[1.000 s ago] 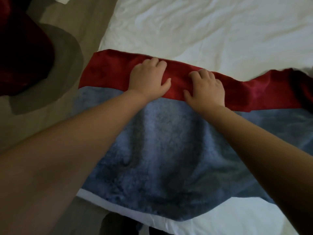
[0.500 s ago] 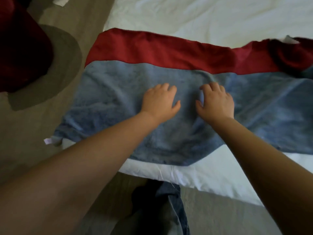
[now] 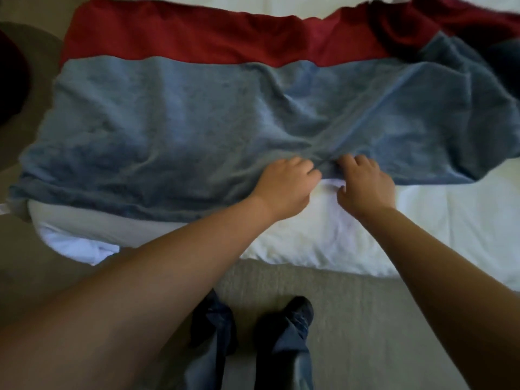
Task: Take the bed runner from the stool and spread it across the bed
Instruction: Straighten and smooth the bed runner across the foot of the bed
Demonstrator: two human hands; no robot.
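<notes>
The bed runner (image 3: 168, 122) is blue-grey plush with a red band along its far side. It lies across the white bed (image 3: 422, 226), flat on the left and rumpled and bunched at the far right. My left hand (image 3: 287, 187) and my right hand (image 3: 365, 184) sit close together at the runner's near edge. The fingers of both curl into the fabric and grip it, and creases fan out from between them. A strip of white bedding shows under and in front of the hands.
The dark red stool (image 3: 11, 77) is at the far left edge on the beige carpet (image 3: 365, 305). My legs and dark shoes (image 3: 284, 319) stand just in front of the bed's foot edge. The runner's left end hangs over the bed corner.
Both hands slid back from the red band, over the blue part, to the runner's near edge, and now grip it instead of pressing flat. The view has pulled back and my feet show.
</notes>
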